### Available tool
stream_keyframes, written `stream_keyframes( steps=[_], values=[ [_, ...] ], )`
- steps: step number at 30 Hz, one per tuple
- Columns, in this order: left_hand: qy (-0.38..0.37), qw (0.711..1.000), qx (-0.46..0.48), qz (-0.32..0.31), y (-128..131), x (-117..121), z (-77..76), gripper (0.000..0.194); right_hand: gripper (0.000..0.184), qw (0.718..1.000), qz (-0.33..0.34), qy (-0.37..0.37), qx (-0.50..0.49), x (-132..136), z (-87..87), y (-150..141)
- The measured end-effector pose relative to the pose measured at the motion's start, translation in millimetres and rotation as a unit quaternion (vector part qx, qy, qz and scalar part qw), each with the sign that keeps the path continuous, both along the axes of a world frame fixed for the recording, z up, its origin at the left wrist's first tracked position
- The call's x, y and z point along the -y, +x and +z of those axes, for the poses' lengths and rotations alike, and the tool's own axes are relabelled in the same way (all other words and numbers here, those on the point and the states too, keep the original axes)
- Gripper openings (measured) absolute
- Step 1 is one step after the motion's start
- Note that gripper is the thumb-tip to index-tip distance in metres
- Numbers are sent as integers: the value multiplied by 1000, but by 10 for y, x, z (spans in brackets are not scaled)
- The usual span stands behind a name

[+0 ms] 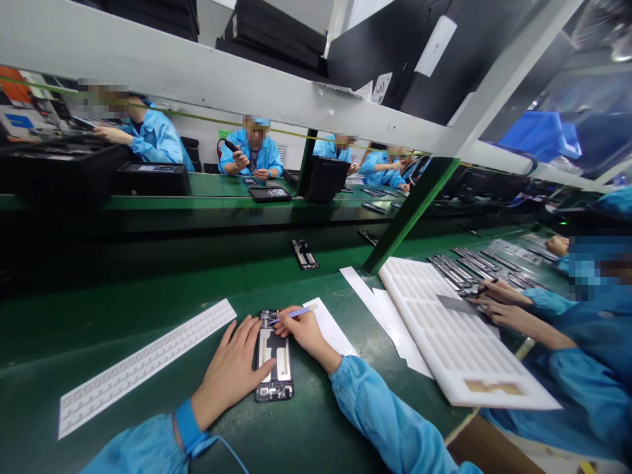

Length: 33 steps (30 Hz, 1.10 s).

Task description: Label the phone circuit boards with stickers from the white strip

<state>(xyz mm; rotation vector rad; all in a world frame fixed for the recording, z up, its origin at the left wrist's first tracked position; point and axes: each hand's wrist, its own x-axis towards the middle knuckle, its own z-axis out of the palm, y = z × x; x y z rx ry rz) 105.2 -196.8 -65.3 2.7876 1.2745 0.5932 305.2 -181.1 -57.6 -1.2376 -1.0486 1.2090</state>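
Observation:
An opened phone (274, 355), its inner parts showing, lies on the green bench in front of me. My left hand (237, 365) rests flat at its left edge, fingers stretched out and thumb reaching over its middle. My right hand (303, 332) pinches a thin purple pen-like tool (296, 313), whose lower end is over the phone's top part; whether it touches is too small to tell. Left of the phone is a white sheet with rows of small stickers (148, 365). Another marked white sheet (333, 329) lies partly behind my right hand.
A white foam tray with slots (444, 329) stands to the right, beside white paper strips (395, 322). Another opened phone (305, 254) lies farther back. A green post (415, 214) rises from the bench. At right, a co-worker's hands (513, 309) work near several phone parts (474, 266).

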Motion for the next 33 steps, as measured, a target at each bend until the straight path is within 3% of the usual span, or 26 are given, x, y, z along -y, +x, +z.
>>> stream_keyframes(
  steps=[20,28,33],
  values=[
    [14,1000,5,-9,-20,-13,-10,66,29,1000,9,7,7,14,12,-4],
    [46,999,-13,12,1,43,75,62,44,1000,-28,2,-10,24,-13,28],
    [93,992,-1,81,-327,79,118,58,50,999,-23,7,-33,6,145,-1]
  ],
)
